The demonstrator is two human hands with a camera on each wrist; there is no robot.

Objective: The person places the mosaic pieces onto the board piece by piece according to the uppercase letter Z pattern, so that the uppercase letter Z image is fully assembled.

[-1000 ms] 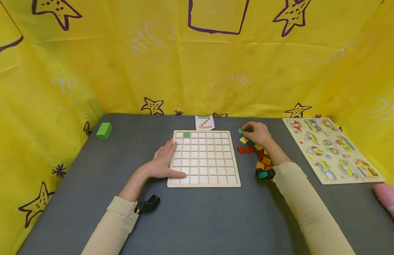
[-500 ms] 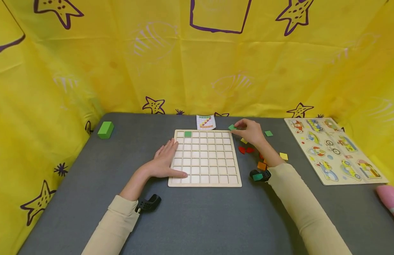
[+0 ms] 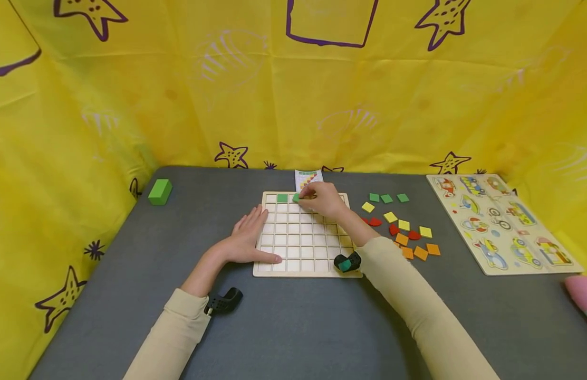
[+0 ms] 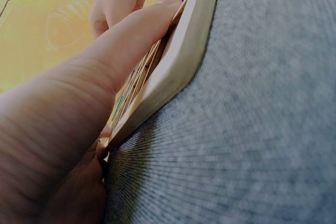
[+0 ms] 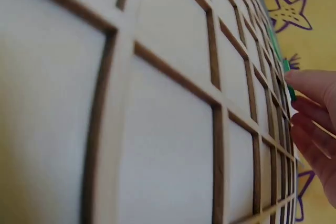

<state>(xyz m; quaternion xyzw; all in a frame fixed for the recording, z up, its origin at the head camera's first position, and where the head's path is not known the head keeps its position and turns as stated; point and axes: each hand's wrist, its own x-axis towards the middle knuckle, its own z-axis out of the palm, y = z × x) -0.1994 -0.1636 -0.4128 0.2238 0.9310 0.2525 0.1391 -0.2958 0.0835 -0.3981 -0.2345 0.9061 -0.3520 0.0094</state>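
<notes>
A wooden grid board (image 3: 302, 274) lies on the table. My left hand (image 3: 241, 244) rests along its left side, fingers straight and thumb (image 4: 142, 32) laid over the near-left rim. Over the top row, my right hand (image 3: 325, 200) pinches a green square tile (image 3: 296, 198) between thumb and fingertips. The right wrist view shows this green tile (image 5: 289, 74) on edge at the grid's far side; whether it touches the board I cannot tell. To its left, another green tile (image 3: 282, 198) sits in a top-row cell. A patterned card (image 3: 308, 176) behind the board is partly hidden by my right hand.
Right of the board lie loose green tiles (image 3: 386, 198), yellow tiles (image 3: 390, 217), red pieces (image 3: 375, 222) and orange tiles (image 3: 420, 253). Farther right is a vehicle puzzle board (image 3: 499, 224), with a pink object (image 3: 581, 293) near it. A green block (image 3: 160, 192) stands at far left.
My right hand has picked up a green tile from the right-hand pile and carried it left, over the board's top row. My left hand has stayed in place on the board.
</notes>
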